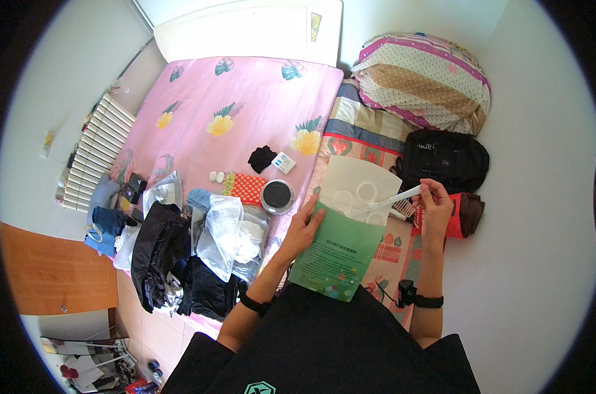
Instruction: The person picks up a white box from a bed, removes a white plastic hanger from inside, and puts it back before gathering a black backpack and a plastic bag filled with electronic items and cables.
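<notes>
My left hand [305, 225] grips the left edge of a green printed paper sleeve or box [339, 253], which bears writing and colored dots. A whitish, translucent tray or sheet [359, 182] with ring shapes on it stands out of the sleeve's upper end. To the right, my right hand [433, 199] pinches the end of a slim white stick-like item [396, 198], whose other end reaches down to the rings. Whether that item is attached to them I cannot tell.
A bed with a pink floral sheet [258, 93] lies ahead and left. Along its near side are folded clothes in plastic bags [221, 236], a black jacket [160, 256], a round black-topped container [277, 196] and a red patterned pouch [248, 188]. A black backpack [443, 160] rests at the right.
</notes>
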